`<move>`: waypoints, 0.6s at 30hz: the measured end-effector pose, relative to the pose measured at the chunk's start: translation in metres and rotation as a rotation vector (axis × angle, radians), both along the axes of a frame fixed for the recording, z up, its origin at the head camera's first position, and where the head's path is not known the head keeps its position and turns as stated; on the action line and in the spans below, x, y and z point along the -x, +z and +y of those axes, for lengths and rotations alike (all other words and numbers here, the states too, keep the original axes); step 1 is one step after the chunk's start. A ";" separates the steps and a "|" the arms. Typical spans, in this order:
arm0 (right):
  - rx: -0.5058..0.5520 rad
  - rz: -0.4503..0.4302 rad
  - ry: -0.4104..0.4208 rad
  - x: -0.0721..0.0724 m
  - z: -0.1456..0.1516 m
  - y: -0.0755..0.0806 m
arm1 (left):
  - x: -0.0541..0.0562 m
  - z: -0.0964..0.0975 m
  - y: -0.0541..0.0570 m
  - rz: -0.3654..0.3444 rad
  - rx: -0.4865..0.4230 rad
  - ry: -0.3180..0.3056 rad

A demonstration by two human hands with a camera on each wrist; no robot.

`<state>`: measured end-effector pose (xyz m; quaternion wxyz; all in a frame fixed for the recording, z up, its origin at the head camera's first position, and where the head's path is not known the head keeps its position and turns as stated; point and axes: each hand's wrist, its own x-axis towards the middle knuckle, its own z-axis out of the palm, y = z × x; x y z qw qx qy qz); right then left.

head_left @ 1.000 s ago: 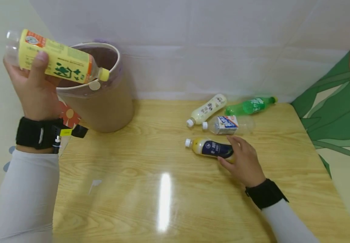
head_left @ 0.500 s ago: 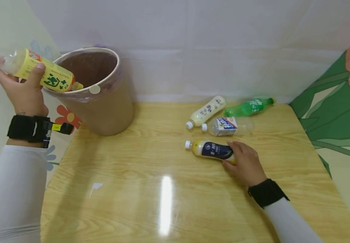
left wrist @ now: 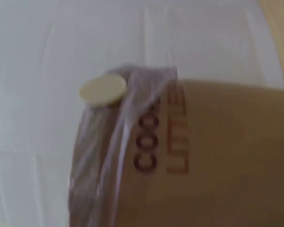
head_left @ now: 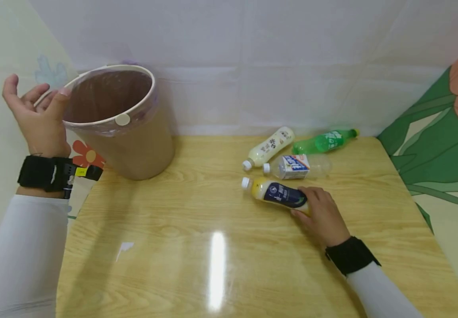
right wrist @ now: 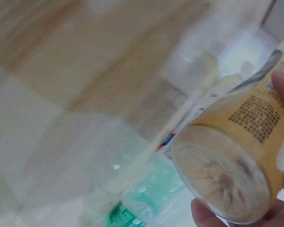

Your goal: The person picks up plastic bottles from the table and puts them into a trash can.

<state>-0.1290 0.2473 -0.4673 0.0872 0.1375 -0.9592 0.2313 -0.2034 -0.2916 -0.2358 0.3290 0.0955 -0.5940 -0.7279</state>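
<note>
My left hand (head_left: 42, 119) is raised at the left rim of a brown bin (head_left: 137, 148), fingers spread and holding nothing. The bin has a cream rim and a clear plastic liner, and its lettered side (left wrist: 217, 156) fills much of the left wrist view. On the wooden table, my right hand (head_left: 325, 218) grips the base end of a yellow juice bottle (head_left: 282, 194) with a dark blue label and white cap. That cap points left. In the right wrist view the bottle's round base (right wrist: 222, 175) faces the camera, with fingers and thumb around its side.
Behind the juice bottle lie a clear bottle (head_left: 296, 166) with a blue and white label, a pale cream bottle (head_left: 270, 146) and a green bottle (head_left: 326, 141). A white scrap (head_left: 126, 246) lies at the table's left. A pale covered wall (head_left: 292, 66) rises behind.
My left hand has let go of the yellow-labelled bottle at the bin, and that bottle is out of sight. My right hand has closed on the juice bottle, whose cap end has shifted slightly upward.
</note>
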 end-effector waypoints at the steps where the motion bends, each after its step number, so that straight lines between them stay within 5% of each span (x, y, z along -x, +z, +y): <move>1: 0.013 0.017 0.004 -0.001 -0.001 0.001 | -0.002 0.004 -0.001 0.014 0.001 -0.013; 6: 0.087 0.106 0.030 0.000 -0.013 0.015 | -0.010 0.038 -0.012 0.123 0.045 -0.154; 10: 0.160 0.148 0.038 0.001 -0.026 0.028 | -0.015 0.077 -0.037 0.157 0.150 -0.359; 18: 0.304 0.154 0.019 0.001 -0.058 0.046 | -0.023 0.150 -0.110 -0.079 0.334 -0.753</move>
